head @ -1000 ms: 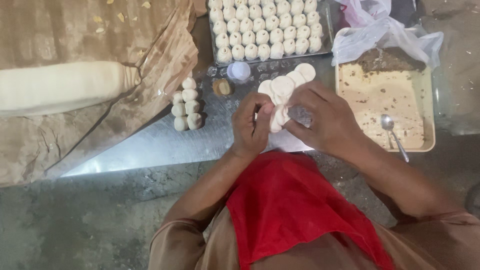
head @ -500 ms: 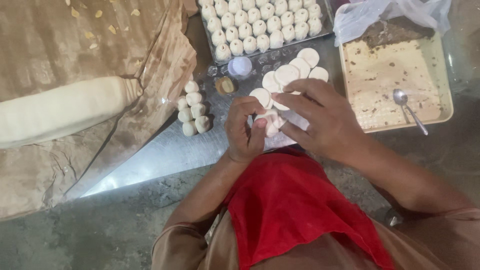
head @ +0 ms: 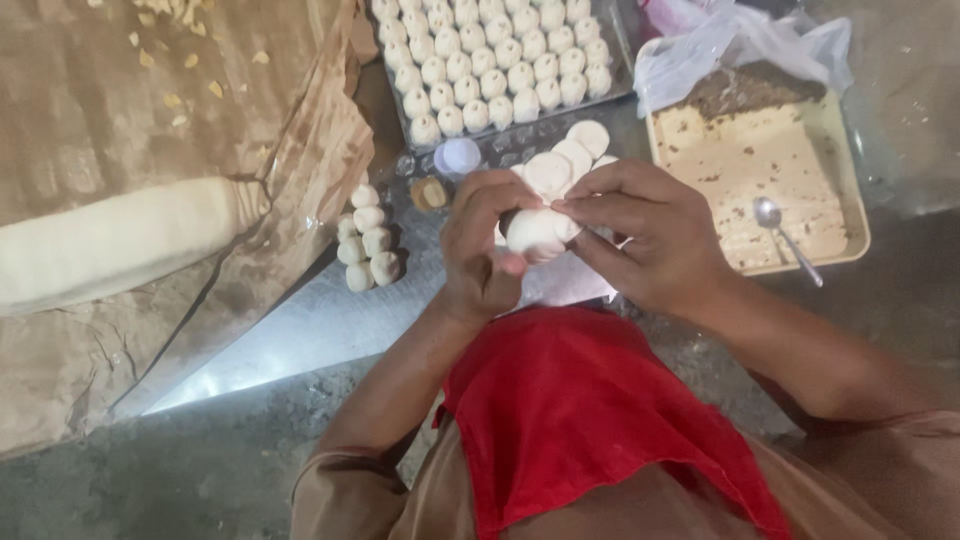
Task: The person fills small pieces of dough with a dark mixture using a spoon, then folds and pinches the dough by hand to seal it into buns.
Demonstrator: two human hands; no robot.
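We pinch a smooth, pale dough ball [head: 535, 232] btwn left hand [head: 480, 250] & right hand [head: 650, 235], both grasping it, held above flat dough discs [head: 565, 165] on the metal sheet [head: 300, 330].

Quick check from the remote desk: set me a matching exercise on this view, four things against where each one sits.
Things:
1. dough piece
2. spoon
3. long dough log
4. filled dough balls

Places:
A. on the brown paper at far left
B. in rows on the tray at the top
C. in the beige filling tray at right
D. pinched between the left hand and right hand

Pairs: 1-D, 2-C, 3-A, 4-B
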